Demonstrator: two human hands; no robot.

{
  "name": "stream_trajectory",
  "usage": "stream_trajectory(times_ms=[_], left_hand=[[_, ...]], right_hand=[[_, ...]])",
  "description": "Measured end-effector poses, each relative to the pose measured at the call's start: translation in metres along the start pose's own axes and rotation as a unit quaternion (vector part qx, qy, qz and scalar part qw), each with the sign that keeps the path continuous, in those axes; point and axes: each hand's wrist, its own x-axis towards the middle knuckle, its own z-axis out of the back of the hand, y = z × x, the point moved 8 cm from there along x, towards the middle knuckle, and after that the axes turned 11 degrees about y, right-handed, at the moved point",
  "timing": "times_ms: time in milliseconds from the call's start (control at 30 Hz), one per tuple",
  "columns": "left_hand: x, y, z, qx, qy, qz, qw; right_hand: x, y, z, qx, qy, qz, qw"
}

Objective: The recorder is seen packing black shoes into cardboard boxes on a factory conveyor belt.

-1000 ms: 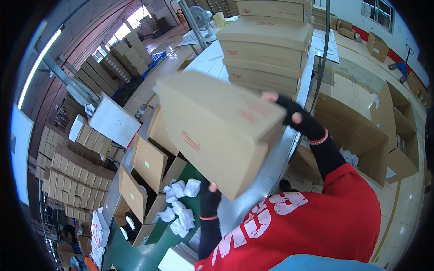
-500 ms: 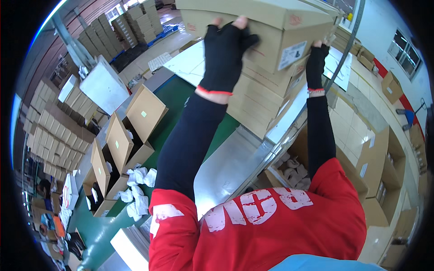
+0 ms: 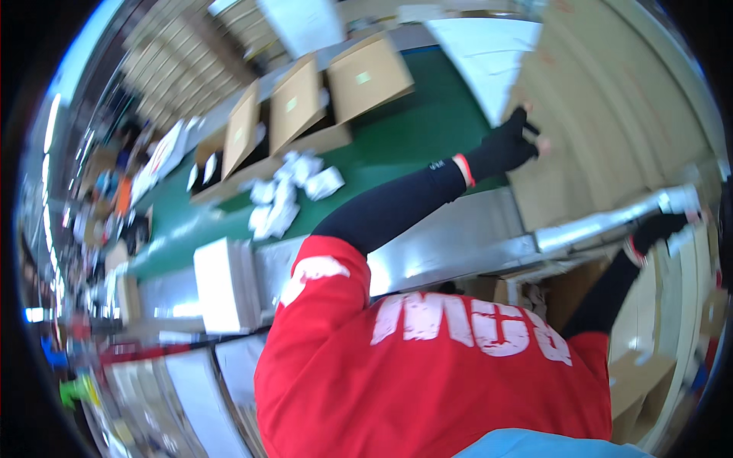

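Observation:
At the right rises a stack of brown cardboard boxes (image 3: 588, 137), blurred by motion. My left hand (image 3: 510, 146), in a black fingerless glove, is at the stack's left side with its fingers apart. Whether it touches the cardboard I cannot tell. Out past the stack's near right side, my right hand (image 3: 663, 229) wears a matching glove. Its fingers are smeared, and any hold is unclear.
Three open-lidded cardboard boxes (image 3: 298, 107) stand on the green conveyor belt (image 3: 427, 99), with crumpled white paper (image 3: 282, 191) beside them. Nearer me is a white stack of flat sheets (image 3: 221, 282). A metal ledge (image 3: 450, 229) runs along the belt.
My view has swung to the left, so the belt and stack sit farther right. Earlier both hands were on the top box; now my left hand is lower beside the stack with fingers spread.

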Motion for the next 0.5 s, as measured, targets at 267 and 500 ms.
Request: stream_trajectory(times_ms=[267,500], left_hand=[[-0.327,0.142,0.178,0.476,0.003,0.375,0.795],[-0.402,0.152,0.296,0.571,-0.039,0.485,0.661]], right_hand=[[-0.1,0.069,0.248,0.705,-0.15,0.13,0.68],[-0.255,0.305,0.324,0.68,0.315,0.313,0.584]])
